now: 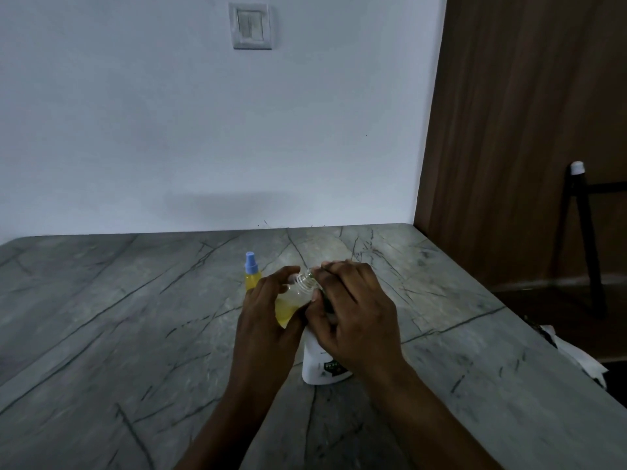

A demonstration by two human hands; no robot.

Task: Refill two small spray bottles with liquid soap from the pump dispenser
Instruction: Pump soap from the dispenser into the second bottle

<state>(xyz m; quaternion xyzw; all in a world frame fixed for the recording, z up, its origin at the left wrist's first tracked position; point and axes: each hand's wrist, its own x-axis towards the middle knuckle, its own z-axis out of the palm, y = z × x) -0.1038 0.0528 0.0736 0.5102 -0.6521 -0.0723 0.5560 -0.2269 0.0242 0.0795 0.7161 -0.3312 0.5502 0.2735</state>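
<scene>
A single wide-angle camera, worn on the person's head, looks forward and down across the table from its near side. Both forearms enter from the bottom edge, and the left hand, right hand, bottle and dispenser sit close below the lens, just under centre. The view faces the wall almost squarely, reaching up to a switch at the top edge. At the right, the wide lens takes in a wood panel and the table's right edge.
</scene>
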